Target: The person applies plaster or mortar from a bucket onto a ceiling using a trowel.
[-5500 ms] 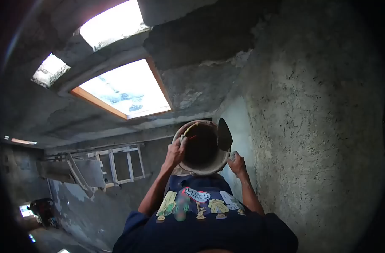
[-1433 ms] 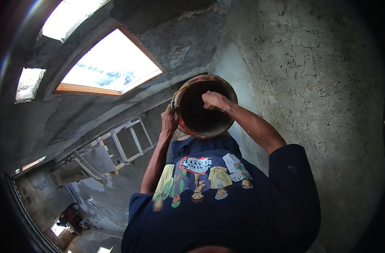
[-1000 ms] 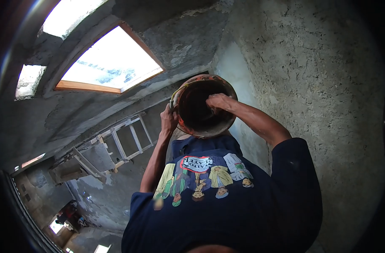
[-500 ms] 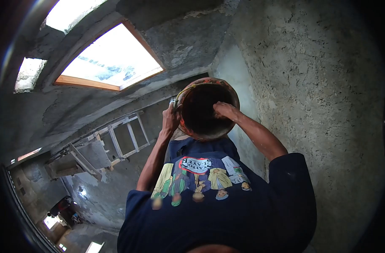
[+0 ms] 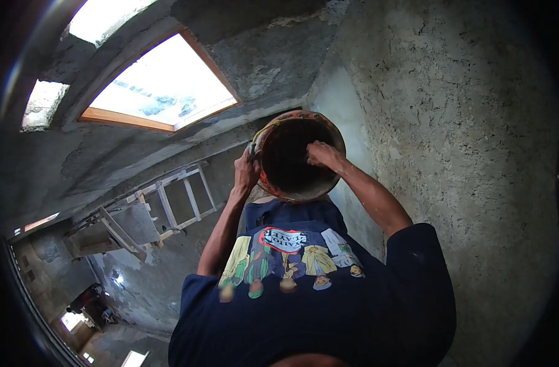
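Note:
A worn, reddish bucket (image 5: 335,177) is tilted with its dark mouth facing me, in front of my legs. My left hand (image 5: 247,171) is closed on the bucket's left rim, close to its thin yellowish handle. Reaching in over the right side of the rim, my right hand (image 5: 324,155) has its fingers curled inside the mouth. Whatever those fingers hold is lost in the dark interior. The contents of the bucket are too dark to make out.
A rough plastered wall (image 5: 450,147) rises close on my right. A wooden ladder-like frame (image 5: 163,205) with boards stands to the left. Above it is a bright window opening with a wooden frame (image 5: 129,118).
My right hand has shifted slightly left and up inside the bucket's mouth. The bucket and my left hand have moved a little left and up.

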A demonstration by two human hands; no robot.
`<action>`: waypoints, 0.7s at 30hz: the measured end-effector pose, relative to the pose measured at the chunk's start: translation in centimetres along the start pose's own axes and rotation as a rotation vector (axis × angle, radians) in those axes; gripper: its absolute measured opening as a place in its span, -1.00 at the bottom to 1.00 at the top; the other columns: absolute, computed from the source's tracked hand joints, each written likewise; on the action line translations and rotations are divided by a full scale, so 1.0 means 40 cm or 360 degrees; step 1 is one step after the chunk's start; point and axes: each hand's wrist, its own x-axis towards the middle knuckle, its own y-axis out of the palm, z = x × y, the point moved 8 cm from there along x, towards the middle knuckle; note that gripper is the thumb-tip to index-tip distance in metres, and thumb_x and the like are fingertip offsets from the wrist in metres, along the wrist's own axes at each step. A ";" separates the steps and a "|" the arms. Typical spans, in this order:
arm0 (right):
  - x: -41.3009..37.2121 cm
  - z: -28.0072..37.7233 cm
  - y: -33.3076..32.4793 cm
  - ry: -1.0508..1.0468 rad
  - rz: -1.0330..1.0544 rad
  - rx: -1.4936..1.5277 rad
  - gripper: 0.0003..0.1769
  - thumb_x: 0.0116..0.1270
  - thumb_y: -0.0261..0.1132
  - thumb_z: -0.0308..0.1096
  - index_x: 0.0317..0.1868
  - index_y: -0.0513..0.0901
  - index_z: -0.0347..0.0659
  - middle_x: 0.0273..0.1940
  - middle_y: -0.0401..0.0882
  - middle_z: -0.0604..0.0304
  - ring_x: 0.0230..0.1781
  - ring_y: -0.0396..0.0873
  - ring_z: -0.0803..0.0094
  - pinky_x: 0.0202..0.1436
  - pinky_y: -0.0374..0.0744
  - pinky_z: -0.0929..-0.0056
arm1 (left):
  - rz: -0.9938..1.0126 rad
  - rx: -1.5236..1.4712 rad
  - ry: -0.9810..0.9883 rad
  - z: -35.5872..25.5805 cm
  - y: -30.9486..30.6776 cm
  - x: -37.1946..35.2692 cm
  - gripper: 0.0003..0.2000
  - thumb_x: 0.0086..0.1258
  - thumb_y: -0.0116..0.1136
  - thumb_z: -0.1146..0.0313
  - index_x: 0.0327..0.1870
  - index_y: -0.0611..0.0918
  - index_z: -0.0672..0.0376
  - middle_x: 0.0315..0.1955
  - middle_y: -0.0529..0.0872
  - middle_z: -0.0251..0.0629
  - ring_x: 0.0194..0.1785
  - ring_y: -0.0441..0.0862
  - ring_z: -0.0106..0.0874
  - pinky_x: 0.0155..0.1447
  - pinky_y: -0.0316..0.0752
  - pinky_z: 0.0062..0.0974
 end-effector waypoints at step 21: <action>-0.175 -0.084 -0.060 0.0237 -0.0103 -0.0066 -0.62 -0.07 0.43 -0.24 -0.24 0.61 -0.25 -0.31 0.64 -0.10 -0.17 0.61 0.01 -0.14 0.56 0.11 | 0.0041 0.0155 0.0072 -0.041 0.049 0.028 -0.74 0.38 0.09 0.25 -0.31 0.44 0.30 -0.58 0.55 0.18 -0.43 0.55 0.13 -0.40 0.36 -0.10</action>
